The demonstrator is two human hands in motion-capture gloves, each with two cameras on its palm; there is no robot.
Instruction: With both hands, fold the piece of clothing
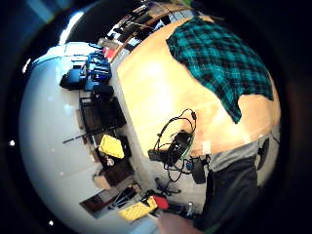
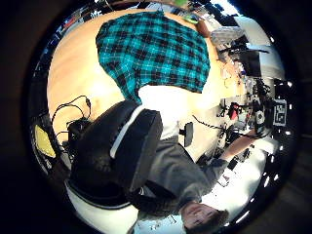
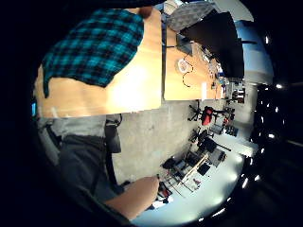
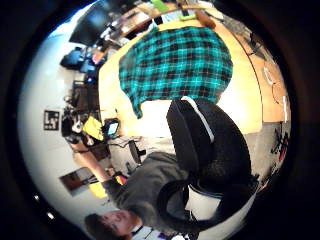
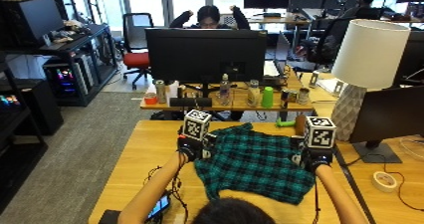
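A teal and black plaid shirt (image 5: pixel 255 167) lies spread flat on the wooden table (image 5: pixel 152 149) in front of me. My left hand (image 5: pixel 191 148) hovers over the shirt's far left corner and my right hand (image 5: pixel 315 158) over its right edge. Both are raised off the table. The palm views show the whole shirt (image 2: pixel 151 48) (image 4: pixel 175 65) (image 1: pixel 219 58) (image 3: pixel 94 47) from a distance, with no cloth between the fingers. A black gloved part of the left hand (image 2: pixel 117 146) and of the right hand (image 4: pixel 210 145) shows relaxed, holding nothing.
A phone with tangled cables (image 5: pixel 159 206) lies near the table's front left. At the right stand a dark monitor (image 5: pixel 391 117), a white lamp (image 5: pixel 368 55) and a roll of tape (image 5: pixel 384 180). Beyond the far edge is another desk with a monitor (image 5: pixel 205 55) and bottles.
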